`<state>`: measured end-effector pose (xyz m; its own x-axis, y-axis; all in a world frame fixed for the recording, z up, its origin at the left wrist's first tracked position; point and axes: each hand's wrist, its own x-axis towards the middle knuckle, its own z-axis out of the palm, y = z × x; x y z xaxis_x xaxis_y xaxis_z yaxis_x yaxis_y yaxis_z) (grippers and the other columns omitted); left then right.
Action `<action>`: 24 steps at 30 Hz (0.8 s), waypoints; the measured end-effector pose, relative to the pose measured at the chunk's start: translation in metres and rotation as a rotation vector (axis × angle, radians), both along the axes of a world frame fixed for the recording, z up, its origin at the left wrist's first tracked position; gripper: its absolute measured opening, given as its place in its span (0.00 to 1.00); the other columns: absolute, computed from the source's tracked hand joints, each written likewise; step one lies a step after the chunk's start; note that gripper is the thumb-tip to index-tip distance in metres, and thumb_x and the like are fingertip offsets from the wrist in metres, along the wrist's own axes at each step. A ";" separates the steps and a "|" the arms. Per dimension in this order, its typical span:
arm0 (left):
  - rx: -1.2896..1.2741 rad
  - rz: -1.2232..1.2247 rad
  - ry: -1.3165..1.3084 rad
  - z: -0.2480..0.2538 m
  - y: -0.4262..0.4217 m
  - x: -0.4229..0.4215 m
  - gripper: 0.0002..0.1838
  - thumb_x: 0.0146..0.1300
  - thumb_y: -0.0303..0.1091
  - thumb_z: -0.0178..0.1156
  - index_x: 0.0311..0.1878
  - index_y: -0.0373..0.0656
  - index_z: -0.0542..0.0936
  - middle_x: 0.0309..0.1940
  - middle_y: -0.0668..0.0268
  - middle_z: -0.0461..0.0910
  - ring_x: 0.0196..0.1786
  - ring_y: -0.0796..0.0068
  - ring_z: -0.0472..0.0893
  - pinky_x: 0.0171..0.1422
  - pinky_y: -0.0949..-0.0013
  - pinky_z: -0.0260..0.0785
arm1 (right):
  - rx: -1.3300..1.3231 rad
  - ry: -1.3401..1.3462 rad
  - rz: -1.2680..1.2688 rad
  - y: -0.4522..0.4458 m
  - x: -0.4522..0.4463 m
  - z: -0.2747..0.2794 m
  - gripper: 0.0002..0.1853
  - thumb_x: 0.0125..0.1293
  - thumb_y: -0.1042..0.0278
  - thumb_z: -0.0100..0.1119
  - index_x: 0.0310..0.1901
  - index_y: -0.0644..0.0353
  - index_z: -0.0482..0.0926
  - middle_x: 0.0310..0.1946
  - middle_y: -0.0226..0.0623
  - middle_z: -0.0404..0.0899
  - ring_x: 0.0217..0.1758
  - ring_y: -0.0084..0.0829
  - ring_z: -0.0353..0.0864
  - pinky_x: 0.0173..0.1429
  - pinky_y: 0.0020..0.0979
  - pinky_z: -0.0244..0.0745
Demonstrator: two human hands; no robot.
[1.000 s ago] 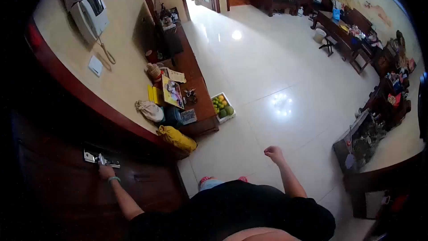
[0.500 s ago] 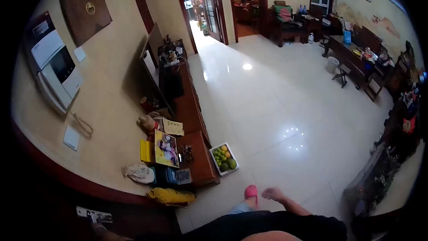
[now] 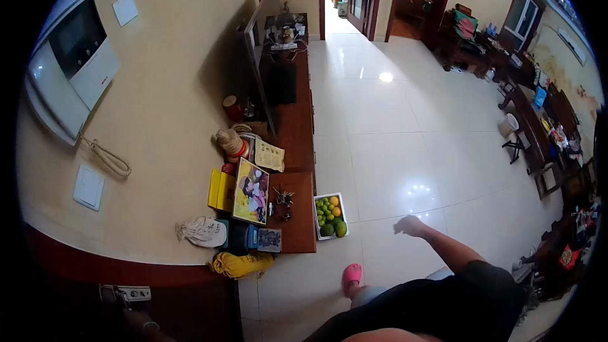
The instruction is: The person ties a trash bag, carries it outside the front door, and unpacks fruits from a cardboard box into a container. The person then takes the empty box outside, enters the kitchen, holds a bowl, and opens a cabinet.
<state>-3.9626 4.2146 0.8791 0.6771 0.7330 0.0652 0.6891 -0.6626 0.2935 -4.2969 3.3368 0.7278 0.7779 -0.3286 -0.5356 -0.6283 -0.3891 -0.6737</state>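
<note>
Showing dimly at the handle (image 3: 131, 293) near the door's (image 3: 196, 310) edge, our left hand (image 3: 139, 321) may be gripping; we cannot tell. Our right hand (image 3: 410, 225) curls loosely, empty. We'd best press gently.

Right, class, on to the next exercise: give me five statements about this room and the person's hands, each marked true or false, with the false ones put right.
1. The fruit box stands on the floor beside the cabinet. True.
2. The right hand is touching the fruit box. False: it is apart from the box, over the floor.
3. The left hand is nearer the metal lock plate than the right hand is. True.
4. The visible slipper is blue. False: it is pink.
5. The light switch is above the wall phone. False: it is below.
</note>
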 end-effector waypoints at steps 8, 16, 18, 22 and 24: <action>0.353 -0.215 -0.252 -0.202 -0.203 -0.091 0.17 0.61 0.36 0.48 0.51 0.38 0.72 0.50 0.58 0.71 0.53 0.68 0.70 0.56 0.64 0.63 | 0.103 -0.220 0.124 -0.035 0.066 0.048 0.12 0.50 0.71 0.66 0.35 0.63 0.75 0.33 0.35 0.80 0.37 0.27 0.80 0.39 0.29 0.74; -0.756 -1.118 0.826 -0.389 -0.569 -0.200 0.14 0.60 0.30 0.50 0.49 0.38 0.73 0.42 0.61 0.75 0.45 0.70 0.74 0.48 0.68 0.69 | -0.068 -1.065 0.019 -0.193 0.121 0.315 0.10 0.62 0.73 0.53 0.45 0.62 0.71 0.37 0.34 0.77 0.41 0.23 0.74 0.45 0.24 0.69; -0.800 -1.279 0.702 -0.364 -0.654 -0.171 0.14 0.60 0.29 0.50 0.49 0.38 0.73 0.41 0.61 0.76 0.42 0.71 0.76 0.46 0.69 0.70 | -0.143 -1.453 0.154 -0.221 0.110 0.382 0.16 0.63 0.66 0.53 0.49 0.67 0.68 0.39 0.42 0.75 0.42 0.29 0.75 0.46 0.28 0.69; -1.031 -1.282 0.163 -0.091 -0.861 -0.071 0.14 0.60 0.25 0.51 0.50 0.38 0.73 0.39 0.62 0.77 0.43 0.75 0.76 0.46 0.73 0.71 | -0.546 -1.782 0.537 -0.321 0.094 0.450 0.27 0.62 0.59 0.51 0.58 0.67 0.60 0.41 0.52 0.74 0.40 0.35 0.78 0.40 0.32 0.75; -1.302 -1.364 -0.325 0.067 -0.941 -0.046 0.15 0.63 0.30 0.53 0.52 0.37 0.70 0.41 0.64 0.75 0.41 0.76 0.74 0.46 0.72 0.71 | -0.685 -1.716 0.687 -0.374 0.091 0.473 0.29 0.63 0.54 0.45 0.60 0.64 0.56 0.42 0.51 0.73 0.39 0.36 0.76 0.43 0.31 0.72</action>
